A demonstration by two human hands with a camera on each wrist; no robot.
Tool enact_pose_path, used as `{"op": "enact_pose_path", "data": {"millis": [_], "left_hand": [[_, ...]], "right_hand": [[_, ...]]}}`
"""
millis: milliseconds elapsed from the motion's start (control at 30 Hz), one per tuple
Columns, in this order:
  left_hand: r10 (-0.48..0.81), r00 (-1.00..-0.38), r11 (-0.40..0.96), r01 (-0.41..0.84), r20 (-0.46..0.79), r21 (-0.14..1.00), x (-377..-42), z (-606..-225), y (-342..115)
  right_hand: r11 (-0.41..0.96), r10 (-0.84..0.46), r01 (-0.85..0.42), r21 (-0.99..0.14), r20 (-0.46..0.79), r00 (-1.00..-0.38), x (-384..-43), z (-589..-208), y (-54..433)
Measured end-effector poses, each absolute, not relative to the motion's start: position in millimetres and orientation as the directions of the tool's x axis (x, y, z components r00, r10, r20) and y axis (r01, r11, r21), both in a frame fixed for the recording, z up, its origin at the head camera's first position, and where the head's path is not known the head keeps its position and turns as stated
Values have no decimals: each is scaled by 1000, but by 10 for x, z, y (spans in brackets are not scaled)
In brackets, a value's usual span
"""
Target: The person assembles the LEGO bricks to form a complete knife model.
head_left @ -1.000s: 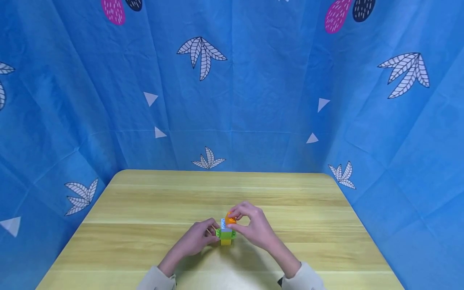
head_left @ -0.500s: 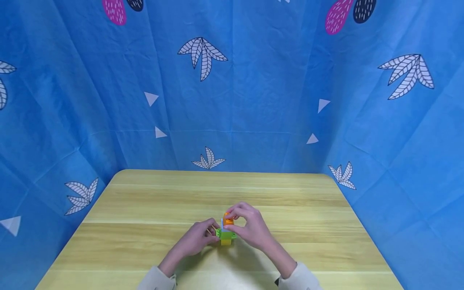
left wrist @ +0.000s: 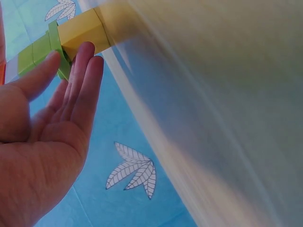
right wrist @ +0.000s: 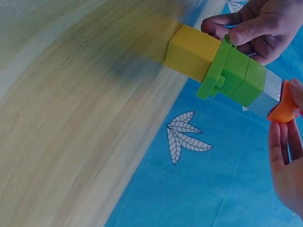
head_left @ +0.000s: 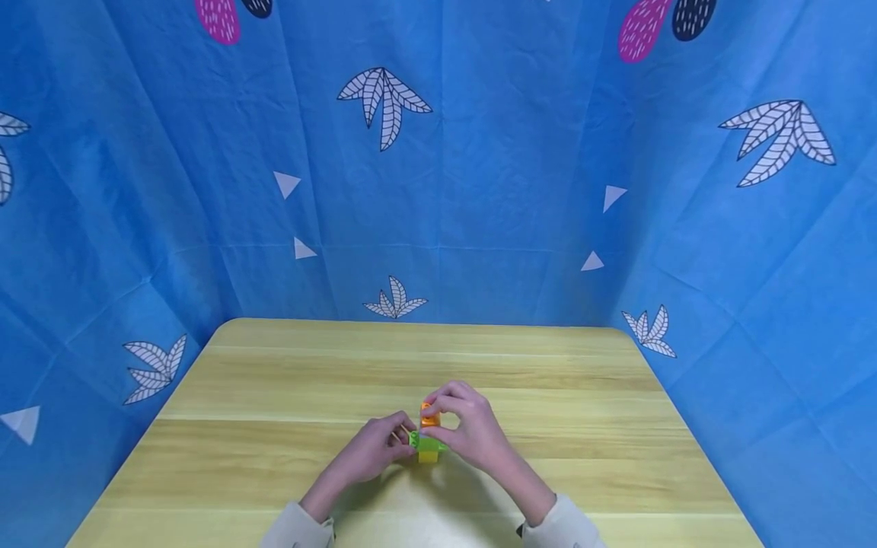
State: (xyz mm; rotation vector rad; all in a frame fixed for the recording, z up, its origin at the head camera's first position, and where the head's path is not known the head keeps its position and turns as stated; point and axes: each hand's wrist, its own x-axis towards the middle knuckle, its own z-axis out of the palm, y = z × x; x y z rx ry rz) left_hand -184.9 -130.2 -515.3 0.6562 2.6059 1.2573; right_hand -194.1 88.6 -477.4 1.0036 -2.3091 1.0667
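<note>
A small tower of toy building blocks stands upright on the table. At its base is a yellow block (right wrist: 191,53), topped by a wider flat green piece (right wrist: 214,72), green blocks (right wrist: 242,75) and a light blue block (right wrist: 268,94). My right hand (head_left: 473,432) pinches an orange block (head_left: 429,415) between thumb and fingers, right against the light blue block's top. Whether it is fully seated I cannot tell. On the other side my left hand (head_left: 373,450) grips the green piece's edge, its thumb (left wrist: 42,73) on one face and fingers behind.
The wood-patterned table (head_left: 329,365) extends around the tower. A blue patterned cloth (head_left: 438,190) hangs behind it and along both sides. Pale sleeves (head_left: 565,525) cover both forearms near the front.
My right hand has shifted slightly left with the orange block, bringing it over the light blue block and covering its studs. The left hand keeps its hold on the green piece.
</note>
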Motion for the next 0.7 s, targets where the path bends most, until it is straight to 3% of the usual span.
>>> {"op": "enact_pose_path", "data": {"millis": [200, 700], "left_hand": [[464, -885, 533, 312, 37, 786, -1842, -5132, -1307], [455, -890, 546, 306, 30, 780, -1836, -5135, -1298]], "right_hand": [[463, -431, -759, -458, 632, -644, -1945, -4780, 870], [496, -395, -680, -540, 557, -731, -1935, -4757, 859]]}}
